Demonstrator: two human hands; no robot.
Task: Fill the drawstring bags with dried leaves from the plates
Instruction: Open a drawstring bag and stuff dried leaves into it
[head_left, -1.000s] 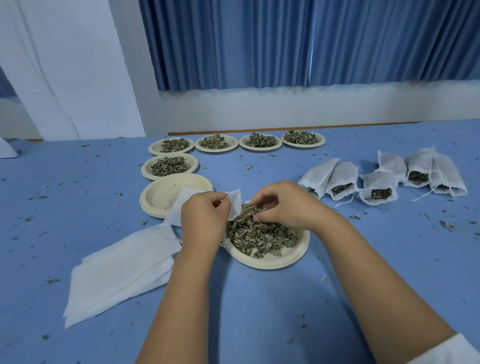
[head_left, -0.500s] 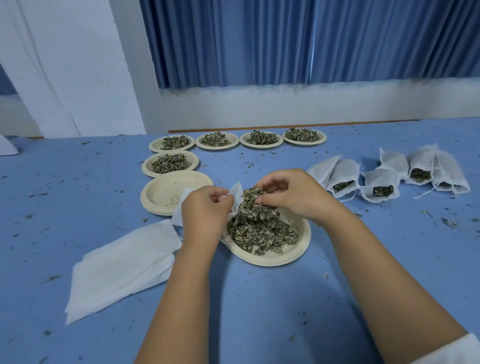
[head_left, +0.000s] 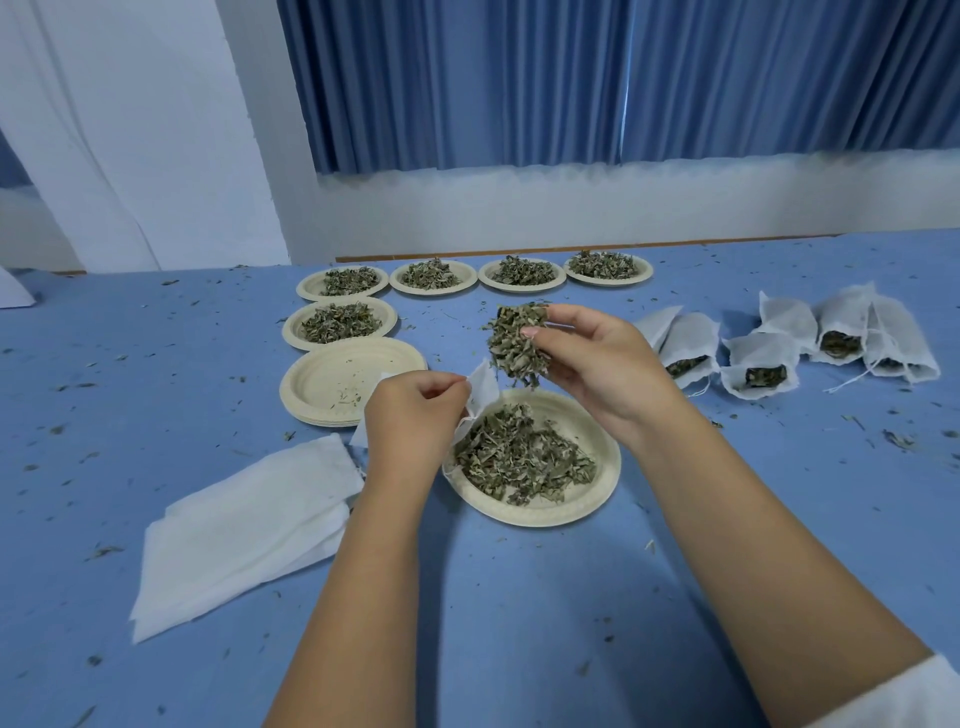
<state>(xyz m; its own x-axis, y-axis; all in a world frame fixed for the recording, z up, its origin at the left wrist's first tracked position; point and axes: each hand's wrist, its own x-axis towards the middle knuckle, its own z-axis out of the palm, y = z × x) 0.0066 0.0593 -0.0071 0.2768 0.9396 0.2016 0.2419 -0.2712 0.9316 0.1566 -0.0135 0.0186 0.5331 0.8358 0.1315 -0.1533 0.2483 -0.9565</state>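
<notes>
I am looking down at a blue counter (head_left: 519, 597) scattered with leaf crumbs. At lower left, a stack of flat white empty bags (head_left: 244, 530) is lying. Above it, left of centre, an empty plate stack (head_left: 322, 384) is sitting, with a filled plate (head_left: 339, 323) behind it and a row of four filled plates (head_left: 475, 275) running along the far edge.

At centre, my left hand (head_left: 410, 421) is closing narrowly on the rim of an open drawstring bag (head_left: 480, 395), pinching it so the mouth is facing up and to the right; most of the bag is hidden behind the hand. Just right of it and higher in the frame, my right hand (head_left: 597, 364) is gripping a clump of dried leaves (head_left: 517, 345), fingers closed around it. The clump is hanging directly above and slightly right of the bag mouth, near but not touching. The right hand is the nearer one to the leaves; I judge the next move is down and leftward into the opening.

Below both, the working plate (head_left: 597, 499) is holding loose leaves and would be catching any spill. Nothing is standing between clump and bag.

At right, a cluster of filled bags (head_left: 779, 353) is lying on its sides.
</notes>
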